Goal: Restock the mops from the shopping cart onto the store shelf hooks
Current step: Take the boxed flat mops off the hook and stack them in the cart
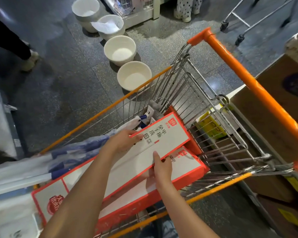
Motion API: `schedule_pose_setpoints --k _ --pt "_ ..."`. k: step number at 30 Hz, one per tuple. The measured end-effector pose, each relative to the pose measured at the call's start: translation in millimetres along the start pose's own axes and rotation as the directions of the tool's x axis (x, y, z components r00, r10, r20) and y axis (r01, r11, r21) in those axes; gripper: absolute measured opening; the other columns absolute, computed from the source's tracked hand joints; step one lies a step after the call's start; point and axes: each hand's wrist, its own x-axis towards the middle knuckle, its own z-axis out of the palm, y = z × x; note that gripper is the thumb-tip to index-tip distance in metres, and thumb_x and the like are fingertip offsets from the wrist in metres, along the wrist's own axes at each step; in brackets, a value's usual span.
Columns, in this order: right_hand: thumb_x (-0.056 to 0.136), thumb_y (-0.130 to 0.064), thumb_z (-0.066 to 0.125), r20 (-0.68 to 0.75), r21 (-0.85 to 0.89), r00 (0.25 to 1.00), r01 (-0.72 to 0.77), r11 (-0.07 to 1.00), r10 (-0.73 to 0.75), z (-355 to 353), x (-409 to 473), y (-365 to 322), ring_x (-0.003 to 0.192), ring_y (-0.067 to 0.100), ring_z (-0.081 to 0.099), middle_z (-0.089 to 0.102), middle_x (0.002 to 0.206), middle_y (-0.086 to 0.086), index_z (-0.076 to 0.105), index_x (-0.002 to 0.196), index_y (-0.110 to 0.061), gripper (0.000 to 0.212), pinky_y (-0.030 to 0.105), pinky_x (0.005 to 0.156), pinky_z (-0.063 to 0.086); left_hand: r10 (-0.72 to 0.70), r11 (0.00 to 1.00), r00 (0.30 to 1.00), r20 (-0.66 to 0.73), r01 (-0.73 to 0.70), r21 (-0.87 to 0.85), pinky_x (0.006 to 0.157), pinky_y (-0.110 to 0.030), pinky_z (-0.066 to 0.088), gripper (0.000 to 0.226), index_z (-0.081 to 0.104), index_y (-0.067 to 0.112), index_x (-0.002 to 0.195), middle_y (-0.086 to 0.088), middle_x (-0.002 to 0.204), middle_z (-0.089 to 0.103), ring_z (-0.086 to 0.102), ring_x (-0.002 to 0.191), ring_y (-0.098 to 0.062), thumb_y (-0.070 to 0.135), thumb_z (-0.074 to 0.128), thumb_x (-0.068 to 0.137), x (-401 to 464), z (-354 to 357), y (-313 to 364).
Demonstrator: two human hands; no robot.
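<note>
Far left of the frame: plastic-wrapped mops (pixel 46 162), white and blue, lie over the cart's left rim, too long to sit inside, so they overhang. Behind them, upper centre, a row of white basins (pixel 120 49) stands on the dark floor. Centre: the left hand (pixel 123 140) grips the upper-left edge of the top mop box (pixel 162 136), thumb on the printed face and fingers curled under, likely to tip it up and free of the stack. Just right of it the right hand (pixel 161 166) pinches the box's lower edge, forefinger stretched flat along the face to steady it. The box is long, flat, white-faced with a red-orange border and printed characters; it lies slantwise on a second, matching box (pixel 184 162) in the shopping cart (pixel 213 107). What sits beyond the box's far end is a blur; possibly mop heads. Right: the cart's orange handle (pixel 248 79) runs diagonally, cardboard cartons (pixel 273 117) stacked beside it. No shelf hooks show.
</note>
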Motion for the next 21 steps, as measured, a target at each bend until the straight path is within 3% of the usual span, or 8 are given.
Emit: schedule_pose_setpoints --k 4,6,9,13,14,18,21 --pt "0.091 -0.042 0.069 0.021 0.138 0.998 0.050 0.989 -0.054 -1.4 -20.4 -5.6 0.122 0.021 0.057 0.056 0.134 -0.003 0.033 0.150 -0.025 0.071 0.046 0.106 0.046 0.042 0.997 0.997 -0.068 -0.046 -0.059 0.049 -0.009 0.043 0.025 0.067 0.028 0.120 0.025 0.071 0.064 0.059 0.059 0.007 0.040 0.058 0.100 -24.9 -14.9 8.5" --pt "0.088 -0.048 0.070 0.059 0.213 0.996 0.059 0.975 -0.073 1.6 -31.3 -10.7 0.124 0.020 0.057 0.057 0.135 -0.007 0.029 0.151 -0.034 0.076 0.051 0.106 0.047 0.075 0.995 0.991 -0.110 -0.081 -0.053 0.052 -0.012 0.047 0.024 0.070 0.032 0.113 0.024 0.061 0.065 0.061 0.056 0.006 0.047 0.057 0.099 -39.1 -25.4 9.5" --pt "0.088 -0.045 0.071 0.079 0.273 0.986 0.123 0.954 -0.149 6.0 -43.0 -19.7 0.117 0.020 0.064 0.066 0.126 -0.008 0.046 0.135 -0.042 0.054 0.056 0.101 0.050 0.083 0.994 0.983 -0.162 -0.093 -0.055 0.069 -0.030 0.057 0.033 0.072 0.036 0.109 0.019 0.079 0.072 0.070 0.074 -0.004 0.059 0.055 0.095 -58.1 -38.6 10.1" --pt "0.070 -0.062 0.071 0.095 0.252 0.962 0.227 0.941 -0.257 4.1 -65.2 -34.5 0.115 0.016 0.065 0.069 0.121 -0.013 0.048 0.109 -0.073 0.047 0.055 0.099 0.052 0.150 0.983 0.963 -0.226 -0.170 -0.070 0.078 -0.034 0.058 0.036 0.073 0.038 0.112 0.017 0.086 0.075 0.071 0.078 -0.006 0.063 0.053 0.094 -88.8 -53.4 10.0" --pt "0.072 -0.061 0.072 0.095 0.257 0.955 0.249 0.934 -0.281 3.5 -72.6 -38.6 0.115 0.015 0.065 0.068 0.121 -0.014 0.048 0.112 -0.072 0.049 0.053 0.099 0.052 0.166 0.978 0.955 -0.245 -0.192 -0.083 0.077 -0.033 0.058 0.033 0.073 0.040 0.112 0.017 0.085 0.075 0.071 0.078 -0.006 0.061 0.054 0.094 -97.6 -56.8 10.4" --pt "0.075 -0.055 0.072 0.122 0.322 0.921 0.315 0.893 -0.369 3.1 -110.7 -52.8 0.115 0.013 0.065 0.068 0.124 -0.009 0.048 0.140 -0.037 0.071 0.053 0.101 0.051 0.180 0.966 0.916 -0.358 -0.233 -0.113 0.071 -0.029 0.053 0.019 0.072 0.049 0.102 0.020 0.079 0.072 0.068 0.071 -0.004 0.057 0.056 0.095 -139.1 -71.3 8.5" --pt "0.072 -0.057 0.073 0.145 0.354 0.905 0.330 0.875 -0.399 6.3 -142.8 -59.2 0.113 0.016 0.067 0.071 0.121 -0.008 0.049 0.139 -0.039 0.074 0.057 0.099 0.052 0.194 0.964 0.879 -0.436 -0.254 -0.083 0.069 -0.028 0.048 0.022 0.073 0.046 0.104 0.019 0.071 0.069 0.065 0.070 -0.004 0.057 0.058 0.094 -175.4 -85.7 4.9"
